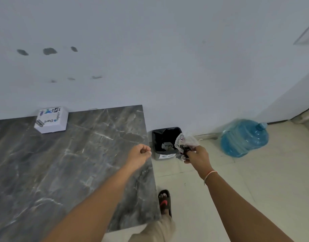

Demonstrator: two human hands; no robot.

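My right hand [197,155] grips a crumpled clear plastic wrapper [185,141] with dark bits inside, held just over the near right rim of a small bin. The bin [156,137] stands on the floor against the wall, lined with a black bag, with some pale scraps at its bottom. My left hand [140,155] hovers above the right edge of the grey marble table [71,163], its fingers curled into a fist with nothing in it.
A white box [51,122] printed with logos sits at the back of the table by the wall. A large blue water jug [244,137] lies on the tiled floor right of the bin. My sandalled foot [165,203] stands beside the table's edge.
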